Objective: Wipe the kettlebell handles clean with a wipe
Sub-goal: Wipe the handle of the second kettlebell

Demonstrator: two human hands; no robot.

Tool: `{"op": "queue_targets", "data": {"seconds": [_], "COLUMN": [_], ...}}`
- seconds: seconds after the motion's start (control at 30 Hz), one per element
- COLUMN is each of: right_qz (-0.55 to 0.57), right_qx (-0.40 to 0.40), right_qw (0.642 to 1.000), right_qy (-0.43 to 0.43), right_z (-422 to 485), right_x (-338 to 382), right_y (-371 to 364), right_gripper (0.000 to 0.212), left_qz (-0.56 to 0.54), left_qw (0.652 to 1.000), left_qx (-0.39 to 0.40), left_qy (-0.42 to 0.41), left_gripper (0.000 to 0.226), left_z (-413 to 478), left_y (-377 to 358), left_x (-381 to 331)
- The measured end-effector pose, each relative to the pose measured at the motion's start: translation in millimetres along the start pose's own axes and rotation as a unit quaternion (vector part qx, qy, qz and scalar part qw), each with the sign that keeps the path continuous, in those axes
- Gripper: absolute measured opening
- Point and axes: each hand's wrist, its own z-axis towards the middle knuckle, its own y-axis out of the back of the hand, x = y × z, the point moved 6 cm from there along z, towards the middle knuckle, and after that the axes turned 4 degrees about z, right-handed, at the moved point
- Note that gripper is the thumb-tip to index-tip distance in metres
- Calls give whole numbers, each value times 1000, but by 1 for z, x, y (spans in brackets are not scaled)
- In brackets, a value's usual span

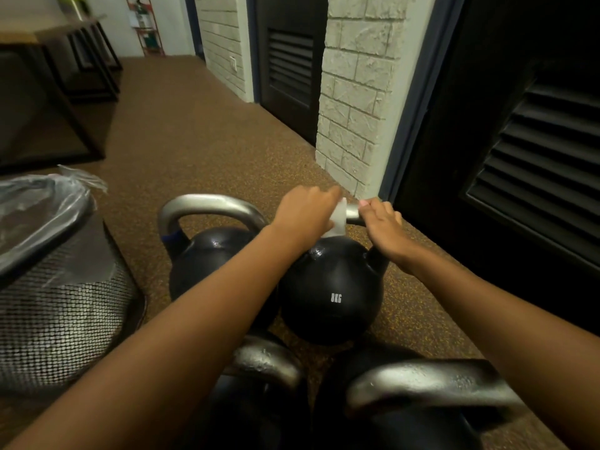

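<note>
Four kettlebells stand close together on the speckled brown floor [194, 141], and we count two at the centre of the frame and two at the bottom edge. The 8KG kettlebell [328, 287] sits right of centre, black and glossy, with its weight printed in white. Over its handle [352, 213] we see both hands at work. The left hand [303, 216] reaches in from the lower left, and its fingers [331, 191] are curled around a white wipe [337, 219], pressing it against the handle's left part. The wipe hangs down a little toward the ball. The right hand [384, 227] comes in from the lower right, its fingers clenched over the handle's right end, just beside the wipe. Only a short stretch of bare metal shows between the two hands.

Touching the 8KG kettlebell on its left we find the second kettlebell [207, 251], its silver loop upright. At the bottom of the frame the two nearest kettlebells show mostly their grey handles, one [266, 358] at bottom centre and one [428, 381] at bottom right.

At the left edge stands a mesh bin [65, 303] lined with a clear plastic bag [39, 203]. A pale brick pillar [354, 92] rises in the upper centre beside a dark louvred door [535, 141], and a desk [65, 30] stands in the upper left.
</note>
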Motion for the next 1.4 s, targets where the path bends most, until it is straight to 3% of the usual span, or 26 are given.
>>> {"op": "queue_targets", "data": {"seconds": [0.2,0.33,0.57,0.77,0.9,1.07,1.2,1.4], "right_qz": [-5,-11,-13,-15,-18,-20,-14,-11], "right_qx": [9,-1,-8,-21,-26,-24,-23,-28], "right_qw": [1000,1000,1000,1000,999,1000,1000,999], "right_qy": [-2,-3,-5,1,2,0,4,17], "right_z": [-1,1,1,0,1,0,0,0], "right_x": [-1,-1,-1,0,0,0,0,0], "right_y": [0,-1,-2,-1,-1,-2,-1,-2], "right_gripper": [26,27,27,26,27,34,36,29], "left_qz": [-178,-173,-193,-280,-239,-233,-217,-293], "left_qw": [977,974,972,926,949,948,959,951], "left_qx": [59,80,6,94,60,75,39,2], "left_qy": [102,126,136,235,196,204,179,95], "left_gripper": [45,40,48,60,62,62,58,56], "left_z": [-14,-19,-14,-21,-13,-15,-12,-11], "left_y": [-15,-26,-21,-41,-32,-40,-34,-17], "left_x": [39,46,28,43,34,34,32,39]}}
